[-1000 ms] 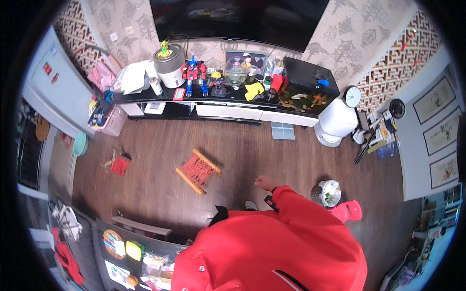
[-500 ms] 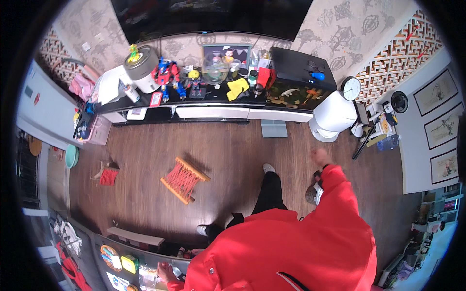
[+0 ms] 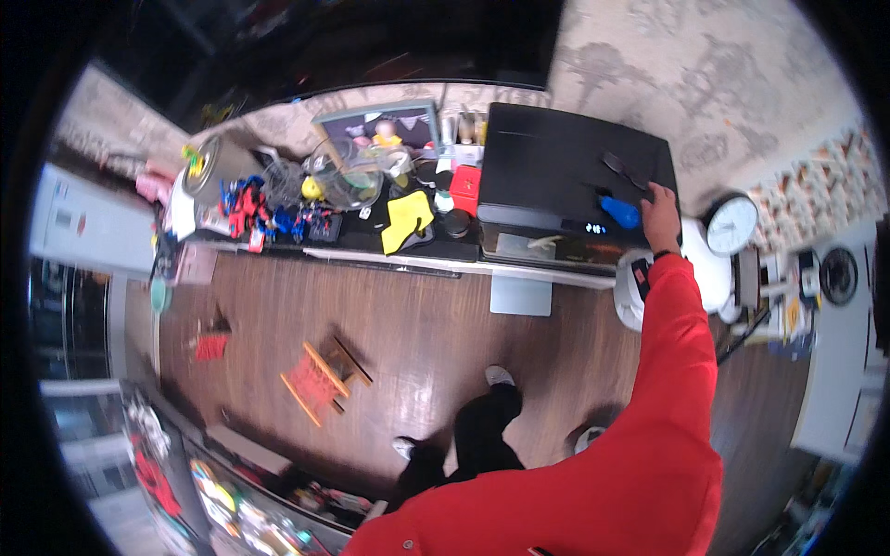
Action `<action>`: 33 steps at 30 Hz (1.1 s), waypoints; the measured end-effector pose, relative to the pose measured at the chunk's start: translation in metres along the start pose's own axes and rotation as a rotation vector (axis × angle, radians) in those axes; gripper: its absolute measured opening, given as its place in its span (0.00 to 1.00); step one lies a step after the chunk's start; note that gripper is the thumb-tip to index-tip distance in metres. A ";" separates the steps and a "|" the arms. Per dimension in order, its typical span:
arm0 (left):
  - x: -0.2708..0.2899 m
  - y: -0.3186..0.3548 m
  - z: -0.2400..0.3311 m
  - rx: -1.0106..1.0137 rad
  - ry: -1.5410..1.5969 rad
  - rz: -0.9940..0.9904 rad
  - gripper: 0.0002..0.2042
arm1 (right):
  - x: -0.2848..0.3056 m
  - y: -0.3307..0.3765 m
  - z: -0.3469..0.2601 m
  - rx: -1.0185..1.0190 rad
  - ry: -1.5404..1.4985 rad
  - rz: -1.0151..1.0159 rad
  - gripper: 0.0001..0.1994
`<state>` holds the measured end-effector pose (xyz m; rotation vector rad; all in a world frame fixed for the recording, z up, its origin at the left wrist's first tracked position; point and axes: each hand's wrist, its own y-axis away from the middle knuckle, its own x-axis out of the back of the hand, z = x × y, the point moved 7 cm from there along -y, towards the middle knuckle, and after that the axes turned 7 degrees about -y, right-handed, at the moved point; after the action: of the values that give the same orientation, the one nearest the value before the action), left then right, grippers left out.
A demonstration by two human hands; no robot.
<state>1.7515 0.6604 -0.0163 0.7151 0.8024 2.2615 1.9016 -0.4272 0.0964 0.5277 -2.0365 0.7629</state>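
Observation:
My right hand (image 3: 660, 218) reaches out over the black lid (image 3: 565, 162) of a fish tank, at its right side. Its fingers are stretched forward and look apart, with nothing visible in them. Just left of the fingers lies a small rounded blue object (image 3: 619, 212), whose kind I cannot make out. A pair of dark-framed glasses (image 3: 624, 171) rests on the lid behind it, close to the fingertips. Whether the fingers touch either thing is unclear. My left hand is out of sight.
A round white clock (image 3: 731, 224) stands right of my wrist, above a white bin-like container (image 3: 700, 269). Left of the tank, the black cabinet holds a red box (image 3: 465, 188), a yellow cloth (image 3: 406, 221) and toy robots (image 3: 246, 208). A stool (image 3: 320, 380) stands on the wooden floor.
My right hand has gone from above the floor up and forward to the tank lid. My left hand, earlier at the table lower left, has left the view. The cabinet appears nearer.

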 end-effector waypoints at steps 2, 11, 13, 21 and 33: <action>0.023 0.028 0.000 -0.019 0.048 0.025 0.09 | -0.011 -0.021 0.009 0.115 0.043 0.033 0.20; 0.064 0.162 0.001 -0.043 -0.023 0.228 0.06 | -0.061 -0.064 0.091 0.215 0.044 -0.373 0.19; 0.052 0.171 0.013 -0.035 -0.034 0.256 0.08 | -0.029 -0.057 0.088 0.104 -0.015 -0.292 0.19; 0.011 0.112 0.057 -0.128 -0.195 0.011 0.13 | -0.023 0.151 -0.182 0.853 -0.089 -0.063 0.09; 0.074 -0.056 0.156 -0.039 -0.140 -0.529 0.22 | -0.087 0.692 -0.746 1.429 -0.728 -1.361 0.05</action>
<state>1.8259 0.8023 0.0691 0.5555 0.7701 1.7288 1.9587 0.5923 0.1245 2.8421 -0.7380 1.0129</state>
